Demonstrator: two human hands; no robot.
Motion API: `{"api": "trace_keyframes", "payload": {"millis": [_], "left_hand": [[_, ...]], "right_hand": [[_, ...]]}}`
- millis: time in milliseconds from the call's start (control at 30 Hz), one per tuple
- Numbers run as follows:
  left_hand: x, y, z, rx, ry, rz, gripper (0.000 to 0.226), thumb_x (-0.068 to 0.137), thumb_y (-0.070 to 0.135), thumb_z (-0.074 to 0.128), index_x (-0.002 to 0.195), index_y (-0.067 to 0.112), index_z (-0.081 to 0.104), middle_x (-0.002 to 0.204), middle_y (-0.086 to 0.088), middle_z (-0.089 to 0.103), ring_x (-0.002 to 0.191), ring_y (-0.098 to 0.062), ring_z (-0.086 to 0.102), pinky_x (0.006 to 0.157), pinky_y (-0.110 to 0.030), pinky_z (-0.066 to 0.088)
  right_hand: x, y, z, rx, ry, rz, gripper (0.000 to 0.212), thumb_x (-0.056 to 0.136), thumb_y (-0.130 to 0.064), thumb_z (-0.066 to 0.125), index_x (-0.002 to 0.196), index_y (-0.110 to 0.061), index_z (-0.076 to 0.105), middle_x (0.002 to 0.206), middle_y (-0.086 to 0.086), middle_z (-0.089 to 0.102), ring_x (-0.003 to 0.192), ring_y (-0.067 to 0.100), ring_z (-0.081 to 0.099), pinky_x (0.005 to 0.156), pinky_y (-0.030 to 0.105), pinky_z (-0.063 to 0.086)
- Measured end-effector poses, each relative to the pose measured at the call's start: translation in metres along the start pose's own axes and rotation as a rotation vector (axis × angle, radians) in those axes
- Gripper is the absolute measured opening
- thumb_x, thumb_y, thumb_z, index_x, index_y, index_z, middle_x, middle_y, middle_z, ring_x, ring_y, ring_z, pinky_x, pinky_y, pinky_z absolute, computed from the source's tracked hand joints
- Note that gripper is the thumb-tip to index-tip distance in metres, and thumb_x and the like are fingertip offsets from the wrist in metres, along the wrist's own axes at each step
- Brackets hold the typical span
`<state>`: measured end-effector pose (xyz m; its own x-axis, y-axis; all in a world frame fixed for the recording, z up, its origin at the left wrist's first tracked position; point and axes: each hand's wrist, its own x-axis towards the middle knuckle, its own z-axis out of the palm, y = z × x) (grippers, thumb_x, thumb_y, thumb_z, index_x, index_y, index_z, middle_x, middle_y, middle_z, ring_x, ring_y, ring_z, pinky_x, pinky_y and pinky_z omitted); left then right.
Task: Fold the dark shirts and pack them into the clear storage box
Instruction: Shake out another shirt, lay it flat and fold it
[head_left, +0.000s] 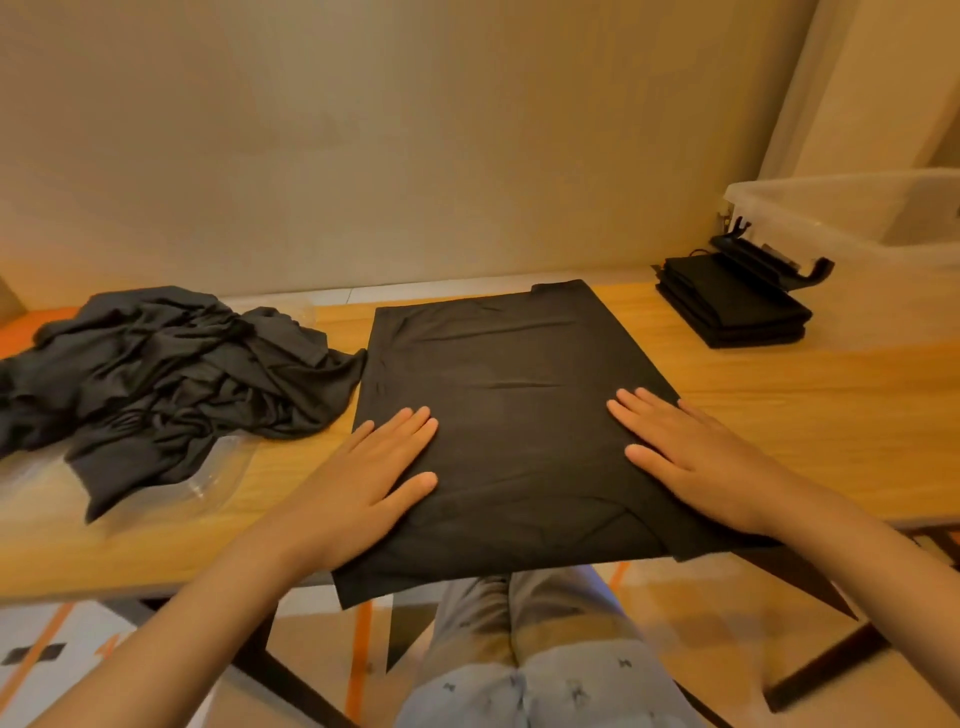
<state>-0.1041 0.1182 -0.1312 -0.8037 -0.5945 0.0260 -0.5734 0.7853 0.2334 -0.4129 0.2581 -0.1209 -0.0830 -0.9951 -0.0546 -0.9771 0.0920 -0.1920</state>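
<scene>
One shirt stack (732, 306) beside clear storage box (893, 296)

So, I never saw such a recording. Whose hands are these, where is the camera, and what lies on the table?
No machine here: a person works with bare hands. The picture comes from a camera on the person's head, looking down. The left hand and right hand lie flat on a dark shirt spread on the table; they press it and grip nothing. To its left lies a crumpled pile of shirts. At far right, a folded stack sits beside the clear box.
</scene>
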Motion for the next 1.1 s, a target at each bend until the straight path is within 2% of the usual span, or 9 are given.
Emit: {"api": "trace_keyframes", "payload": {"millis": [133, 267, 333, 433, 533, 633, 767, 900, 1100], "left_hand": [[-0.046, 0.01, -0.004, -0.073, 0.056, 0.111, 0.076, 0.084, 0.081, 0.021, 0.149, 0.049, -0.001, 0.154, 0.035, -0.007, 0.142, 0.011, -0.006, 0.116, -0.015, -0.005], [-0.076, -0.007, -0.005, 0.211, 0.057, 0.248, 0.099, 0.081, 0.07, 0.054, 0.155, 0.026, 0.006, 0.162, 0.012, 0.003, 0.148, -0.006, 0.004, 0.117, -0.026, 0.004], [-0.076, -0.018, -0.009, 0.373, 0.046, 0.269, 0.095, 0.082, 0.062, 0.053, 0.155, 0.018, 0.011, 0.163, 0.003, 0.008, 0.149, -0.012, 0.008, 0.118, -0.029, 0.008], [-0.071, -0.024, -0.016, 0.41, 0.034, 0.245, 0.077, 0.095, 0.064, 0.024, 0.155, 0.017, 0.013, 0.163, 0.002, 0.007, 0.148, -0.013, 0.009, 0.119, -0.026, 0.006], [-0.067, -0.019, -0.009, 0.334, 0.053, 0.232, 0.077, 0.096, 0.066, 0.021, 0.155, 0.018, 0.013, 0.162, 0.006, 0.008, 0.148, -0.011, 0.012, 0.119, -0.025, 0.009], [-0.063, -0.01, 0.003, 0.331, 0.101, 0.303, 0.066, 0.101, 0.056, 0.016, 0.155, 0.017, 0.015, 0.161, 0.003, 0.015, 0.148, -0.013, 0.015, 0.118, -0.031, 0.014], [-0.063, -0.011, 0.008, 0.353, 0.153, 0.376, 0.061, 0.097, 0.037, 0.033, 0.153, 0.017, 0.021, 0.161, -0.001, 0.018, 0.147, -0.015, 0.018, 0.119, -0.031, 0.013], [-0.069, -0.006, 0.013, 0.206, 0.167, 0.354, 0.051, 0.105, 0.041, 0.017, 0.15, 0.021, 0.031, 0.157, 0.005, 0.029, 0.144, -0.008, 0.026, 0.119, -0.024, 0.015], [-0.079, 0.001, 0.011, -0.215, 0.231, 0.154, 0.044, 0.096, 0.042, 0.039, 0.139, 0.052, 0.037, 0.142, 0.032, 0.041, 0.137, 0.004, 0.033, 0.114, -0.02, 0.028]], "right_hand": [[-0.045, 0.014, -0.004, 0.081, 0.025, -0.107, 0.061, 0.09, -0.062, 0.034, 0.141, -0.055, 0.002, 0.15, -0.038, -0.009, 0.136, -0.018, -0.016, 0.117, 0.018, -0.007], [-0.077, 0.036, -0.011, -0.213, -0.15, -0.16, 0.105, 0.067, -0.082, 0.051, 0.139, -0.055, -0.02, 0.14, -0.038, -0.038, 0.132, -0.011, -0.035, 0.105, 0.012, -0.022], [-0.079, 0.047, -0.01, -0.366, -0.16, -0.146, 0.112, 0.074, -0.073, 0.056, 0.133, -0.053, -0.036, 0.136, -0.031, -0.048, 0.129, -0.006, -0.043, 0.106, 0.019, -0.025], [-0.072, 0.055, -0.009, -0.349, -0.088, -0.129, 0.111, 0.081, -0.063, 0.057, 0.127, -0.052, -0.044, 0.139, -0.031, -0.043, 0.129, -0.008, -0.04, 0.106, 0.017, -0.024], [-0.069, 0.053, -0.004, -0.268, -0.031, -0.113, 0.102, 0.079, -0.068, 0.051, 0.135, -0.053, -0.033, 0.149, -0.029, -0.024, 0.134, -0.012, -0.03, 0.112, 0.018, -0.012], [-0.069, 0.052, 0.007, -0.254, 0.062, -0.153, 0.082, 0.086, -0.076, 0.031, 0.153, -0.039, 0.002, 0.16, -0.014, -0.001, 0.144, -0.002, -0.009, 0.118, 0.024, 0.009], [-0.07, 0.056, 0.013, -0.235, 0.108, -0.217, 0.073, 0.089, -0.071, 0.024, 0.153, -0.036, 0.016, 0.161, -0.012, 0.008, 0.147, 0.006, 0.004, 0.116, 0.024, 0.005], [-0.077, 0.054, 0.022, 0.007, 0.205, -0.278, 0.051, 0.097, -0.058, 0.028, 0.147, -0.048, 0.024, 0.156, -0.026, 0.016, 0.146, 0.004, 0.013, 0.117, 0.021, 0.009], [-0.09, 0.035, 0.016, 0.352, 0.315, -0.249, 0.046, 0.087, -0.073, 0.029, 0.131, -0.064, 0.036, 0.14, -0.043, 0.031, 0.136, -0.011, 0.029, 0.104, 0.004, 0.026]]}}
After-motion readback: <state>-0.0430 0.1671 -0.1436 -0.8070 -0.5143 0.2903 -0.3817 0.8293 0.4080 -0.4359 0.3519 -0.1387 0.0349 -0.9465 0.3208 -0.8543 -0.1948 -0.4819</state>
